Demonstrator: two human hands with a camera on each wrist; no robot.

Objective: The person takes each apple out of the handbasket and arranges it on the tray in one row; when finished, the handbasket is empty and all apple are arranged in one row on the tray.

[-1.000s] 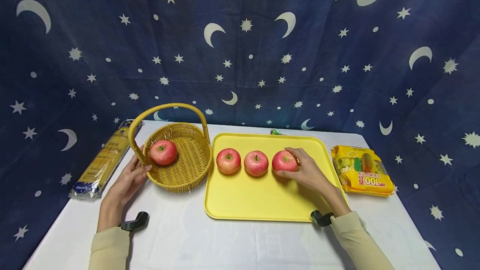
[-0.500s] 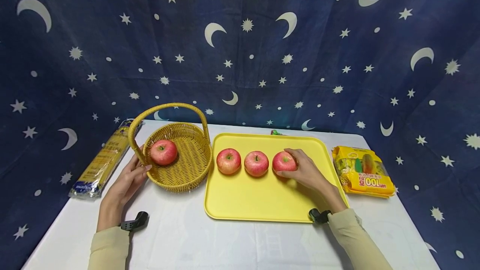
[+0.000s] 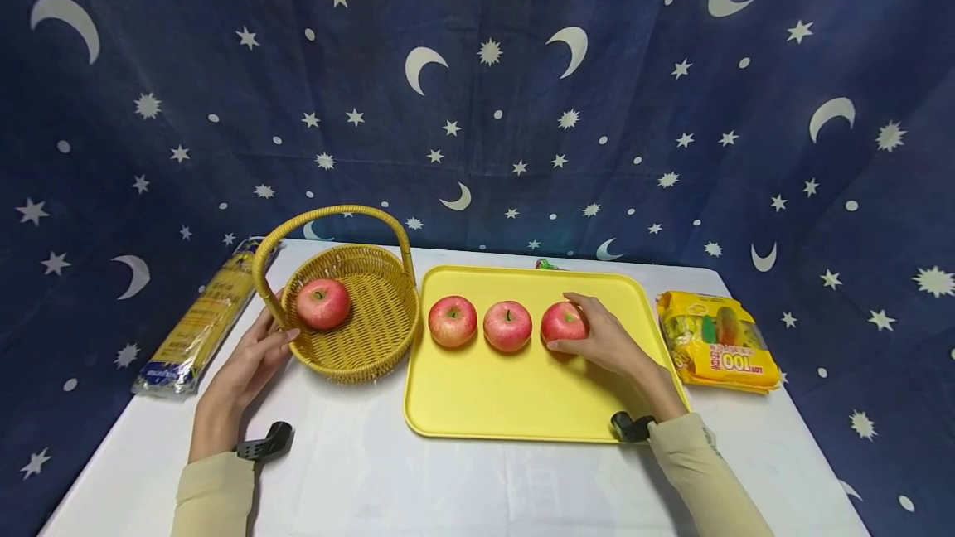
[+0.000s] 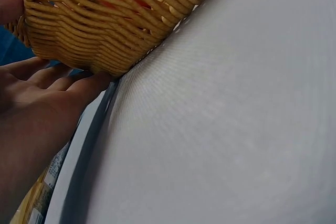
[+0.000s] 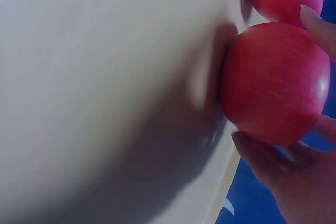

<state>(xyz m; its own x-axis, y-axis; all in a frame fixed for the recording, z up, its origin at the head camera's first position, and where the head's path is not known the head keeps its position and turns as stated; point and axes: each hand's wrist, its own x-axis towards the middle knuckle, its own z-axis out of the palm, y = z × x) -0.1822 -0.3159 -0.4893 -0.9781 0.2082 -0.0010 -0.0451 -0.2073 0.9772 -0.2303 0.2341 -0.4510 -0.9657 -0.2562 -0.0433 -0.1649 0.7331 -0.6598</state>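
Note:
On the left of the head view stands a wicker basket with a tall arched handle, one red apple inside it. My left hand holds the basket's left side, thumb at the rim by the handle's base; in the left wrist view its other fingers lie against the outer wall. Three apples sit in a row on a yellow tray. Around the rightmost apple curl the thumb and fingers of my right hand. The middle apple and left apple are untouched.
A yellow snack bag lies right of the tray. Left of the basket is a long plastic-wrapped yellow package. A small green-and-red item shows behind the tray. A dark blue star-and-moon cloth hangs behind the white table.
My right wrist has shifted slightly left while the hand stays around the rightmost apple. The left hand, basket and other apples stay in place.

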